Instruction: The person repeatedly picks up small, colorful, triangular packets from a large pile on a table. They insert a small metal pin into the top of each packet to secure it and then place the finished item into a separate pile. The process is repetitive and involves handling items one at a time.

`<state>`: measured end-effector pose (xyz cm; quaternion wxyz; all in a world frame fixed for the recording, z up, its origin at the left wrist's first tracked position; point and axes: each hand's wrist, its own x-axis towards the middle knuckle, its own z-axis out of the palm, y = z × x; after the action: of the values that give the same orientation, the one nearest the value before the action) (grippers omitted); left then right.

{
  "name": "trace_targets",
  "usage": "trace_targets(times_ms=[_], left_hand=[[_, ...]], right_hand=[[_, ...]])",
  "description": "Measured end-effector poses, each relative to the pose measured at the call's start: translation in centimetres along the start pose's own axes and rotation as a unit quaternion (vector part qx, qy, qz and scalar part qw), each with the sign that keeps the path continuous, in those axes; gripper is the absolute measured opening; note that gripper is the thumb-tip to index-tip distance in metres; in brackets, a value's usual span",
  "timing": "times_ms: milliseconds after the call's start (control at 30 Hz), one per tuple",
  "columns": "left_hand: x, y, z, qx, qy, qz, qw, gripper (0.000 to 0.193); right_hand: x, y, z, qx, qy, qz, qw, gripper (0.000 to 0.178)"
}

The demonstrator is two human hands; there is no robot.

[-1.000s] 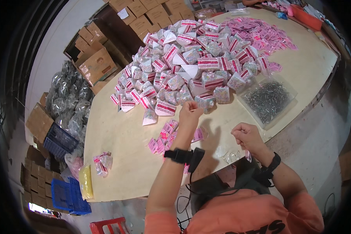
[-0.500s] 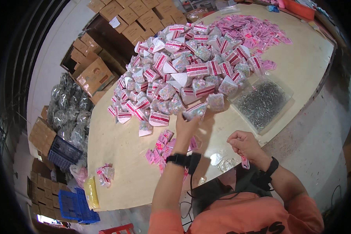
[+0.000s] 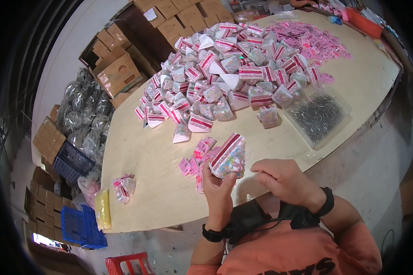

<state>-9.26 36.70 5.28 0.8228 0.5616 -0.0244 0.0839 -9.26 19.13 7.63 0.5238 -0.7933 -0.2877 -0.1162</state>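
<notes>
Nearest, in front of an orange shirt [image 3: 298, 245], the left hand [image 3: 218, 188] is closed around the lower end of a cake-slice piece [image 3: 231, 158], its thumb lying on the speckled face. The piece is held tilted above the near part of the worktop [image 3: 165, 153]; its long axis, marked by a dark red stripe, runs from about seven o'clock up to one. The striped side looks toward ten o'clock and the pastel-speckled face toward four; which end carries the wedge's point is hard to tell. Between three and four o'clock from it, the right hand [image 3: 284, 178] is curled with thumb and forefinger close together, just apart from the piece; whether it pinches anything cannot be told. At nine o'clock lie pink tags [image 3: 197, 156], and farther that way, nearer eight, a small clear bag [image 3: 124, 188]. A single slice [image 3: 267, 118] sits between one and two o'clock, with a clear tray [image 3: 303, 136] of metal pins [image 3: 319, 114] at two. At twelve rises a heap of similar slices [image 3: 229, 75]; beyond it, at one, pink cards [image 3: 312, 41] spread out, and past eleven stand cardboard boxes [image 3: 183, 18].
</notes>
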Motion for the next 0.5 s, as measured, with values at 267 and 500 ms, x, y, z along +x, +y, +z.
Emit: trace_targets(times_ms=[267, 500], left_hand=[[-0.8, -1.0, -3.1, -0.207, -0.047, -0.041, 0.976, 0.068], [-0.9, -0.4, -3.4, -0.238, -0.048, -0.012, 0.970, 0.071]], right_hand=[[0.8, -2.6, 1.5, -0.054, -0.031, -0.058, 0.996, 0.021], [1.7, -3.5, 2.4, -0.069, -0.054, -0.070, 0.994, 0.021]])
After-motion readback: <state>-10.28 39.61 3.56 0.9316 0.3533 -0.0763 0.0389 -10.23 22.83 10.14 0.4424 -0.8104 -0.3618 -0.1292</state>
